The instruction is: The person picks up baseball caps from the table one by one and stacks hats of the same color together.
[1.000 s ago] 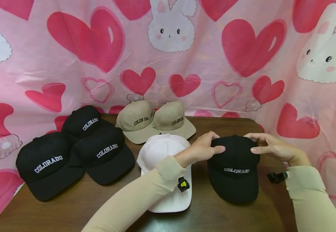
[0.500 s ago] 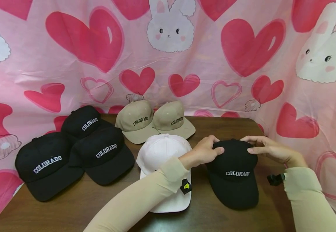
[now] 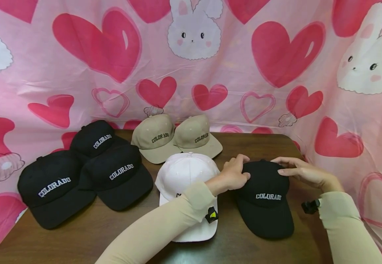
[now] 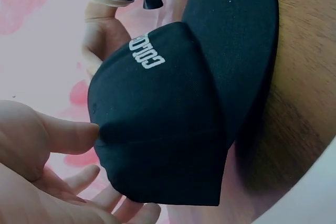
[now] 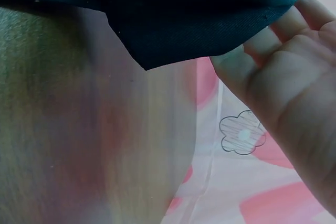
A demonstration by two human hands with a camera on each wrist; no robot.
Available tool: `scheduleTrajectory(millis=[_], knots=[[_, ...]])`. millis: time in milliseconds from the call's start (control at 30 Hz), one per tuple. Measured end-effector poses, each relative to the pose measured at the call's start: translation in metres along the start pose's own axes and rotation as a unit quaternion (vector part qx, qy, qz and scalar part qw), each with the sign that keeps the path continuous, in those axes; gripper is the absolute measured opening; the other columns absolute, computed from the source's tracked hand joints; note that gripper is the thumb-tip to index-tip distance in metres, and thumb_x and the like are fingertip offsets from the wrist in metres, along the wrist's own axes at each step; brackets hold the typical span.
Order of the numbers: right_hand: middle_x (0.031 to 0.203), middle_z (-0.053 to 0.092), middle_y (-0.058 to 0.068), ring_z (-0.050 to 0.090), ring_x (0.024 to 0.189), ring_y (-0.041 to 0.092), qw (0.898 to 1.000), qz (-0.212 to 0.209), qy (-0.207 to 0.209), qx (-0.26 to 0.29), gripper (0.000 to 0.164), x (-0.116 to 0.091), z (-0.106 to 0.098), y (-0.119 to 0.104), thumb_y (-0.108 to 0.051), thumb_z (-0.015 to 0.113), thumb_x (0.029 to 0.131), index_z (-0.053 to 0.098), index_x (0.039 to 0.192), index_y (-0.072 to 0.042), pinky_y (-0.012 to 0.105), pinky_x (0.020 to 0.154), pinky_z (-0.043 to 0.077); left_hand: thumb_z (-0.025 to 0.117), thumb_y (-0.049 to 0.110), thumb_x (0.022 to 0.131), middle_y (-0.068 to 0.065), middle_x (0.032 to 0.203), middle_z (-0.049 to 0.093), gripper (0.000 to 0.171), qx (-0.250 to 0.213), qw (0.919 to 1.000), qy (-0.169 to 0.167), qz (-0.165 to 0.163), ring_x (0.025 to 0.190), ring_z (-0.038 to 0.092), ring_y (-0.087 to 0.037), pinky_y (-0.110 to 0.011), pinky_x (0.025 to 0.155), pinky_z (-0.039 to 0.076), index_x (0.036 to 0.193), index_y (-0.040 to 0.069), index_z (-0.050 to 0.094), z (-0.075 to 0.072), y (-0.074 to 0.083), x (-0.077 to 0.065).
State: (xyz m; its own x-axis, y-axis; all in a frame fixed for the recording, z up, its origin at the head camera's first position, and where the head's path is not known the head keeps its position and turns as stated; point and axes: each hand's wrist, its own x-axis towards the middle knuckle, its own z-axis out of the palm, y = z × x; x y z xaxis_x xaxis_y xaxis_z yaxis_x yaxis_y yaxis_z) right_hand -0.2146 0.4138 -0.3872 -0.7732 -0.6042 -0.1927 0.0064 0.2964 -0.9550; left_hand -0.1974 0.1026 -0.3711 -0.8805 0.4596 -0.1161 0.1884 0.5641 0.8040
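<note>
A black baseball cap (image 3: 264, 183) with white COLORADO lettering sits at the right of the table, its brim towards me. My left hand (image 3: 231, 176) holds the left side of the crown; in the left wrist view its thumb (image 4: 73, 136) presses the fabric while the fingers reach round the back edge. On the other side my right hand (image 3: 306, 173) grips the crown, thumb in front and fingers behind. The right wrist view shows the fingers against the cap's back edge (image 5: 184, 40). A white cap (image 3: 187, 168) lies just left, partly covered by my left forearm.
Two beige caps (image 3: 154, 137) stand side by side at the back of the wooden table (image 3: 253, 145). Three black caps (image 3: 115, 170) are grouped at the left. A pink heart-patterned cloth (image 3: 191, 69) hangs behind the table and along its sides.
The black cap has come slightly nearer to me and a little left, with both hands on it. The left thumb has shifted towards the crown's edge. The other caps have stayed put.
</note>
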Motion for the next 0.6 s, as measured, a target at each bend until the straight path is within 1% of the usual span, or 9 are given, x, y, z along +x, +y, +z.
scheduleTrajectory(millis=[133,333,433,500,567,600], knots=[[0.136,0.068,0.001,0.067,0.121,0.024,1.0,0.002,0.011,-0.011,0.041,0.001,0.0,0.005,-0.008,0.049,0.109,0.051,0.151,-0.007,0.035,0.104,0.055,0.065,0.019,0.106,-0.003,0.149,0.051,0.048,0.008,0.9999,-0.007,0.003,0.138,0.042,-0.024,-0.042,0.117,0.038,0.15,0.024,0.048,0.0,-0.001,-0.002],[0.136,0.068,0.002,0.067,0.121,0.026,0.998,0.023,0.04,-0.039,0.044,-0.002,0.0,0.007,-0.011,0.052,0.108,0.048,0.152,-0.005,0.035,0.103,0.054,0.066,0.022,0.105,-0.001,0.151,0.051,0.051,0.017,0.9995,-0.012,0.025,0.141,0.041,-0.023,-0.04,0.119,0.037,0.153,0.023,0.048,-0.001,0.001,-0.005],[0.138,0.067,0.003,0.068,0.121,0.025,0.997,0.018,0.055,-0.047,0.044,-0.003,0.0,0.007,-0.013,0.052,0.109,0.047,0.151,-0.002,0.033,0.103,0.054,0.066,0.023,0.105,-0.001,0.154,0.049,0.053,0.014,0.9986,-0.015,0.049,0.145,0.039,-0.022,-0.041,0.121,0.036,0.154,0.022,0.047,-0.007,0.005,-0.01],[0.14,0.066,0.005,0.067,0.122,0.022,0.994,0.019,0.082,-0.073,0.044,-0.003,0.003,0.004,-0.017,0.052,0.11,0.049,0.151,-0.003,0.033,0.102,0.054,0.065,0.023,0.106,-0.002,0.156,0.048,0.053,0.017,0.9971,-0.019,0.071,0.146,0.039,-0.022,-0.04,0.121,0.036,0.155,0.021,0.047,-0.014,0.009,-0.015],[0.143,0.064,0.009,0.064,0.123,0.022,0.987,0.018,0.115,-0.112,0.043,-0.003,0.006,-0.003,-0.022,0.053,0.11,0.052,0.15,-0.004,0.039,0.103,0.054,0.065,0.024,0.106,-0.003,0.157,0.049,0.053,0.02,0.9948,-0.023,0.098,0.147,0.04,-0.022,-0.04,0.121,0.037,0.156,0.02,0.047,-0.023,0.014,-0.021],[0.144,0.062,0.012,0.062,0.124,0.023,0.982,0.02,0.131,-0.137,0.044,-0.002,0.008,-0.008,-0.025,0.054,0.11,0.052,0.15,-0.005,0.044,0.104,0.053,0.064,0.024,0.106,-0.004,0.157,0.049,0.053,0.021,0.9933,-0.025,0.111,0.146,0.041,-0.023,-0.04,0.121,0.038,0.156,0.019,0.047,-0.029,0.016,-0.025]])
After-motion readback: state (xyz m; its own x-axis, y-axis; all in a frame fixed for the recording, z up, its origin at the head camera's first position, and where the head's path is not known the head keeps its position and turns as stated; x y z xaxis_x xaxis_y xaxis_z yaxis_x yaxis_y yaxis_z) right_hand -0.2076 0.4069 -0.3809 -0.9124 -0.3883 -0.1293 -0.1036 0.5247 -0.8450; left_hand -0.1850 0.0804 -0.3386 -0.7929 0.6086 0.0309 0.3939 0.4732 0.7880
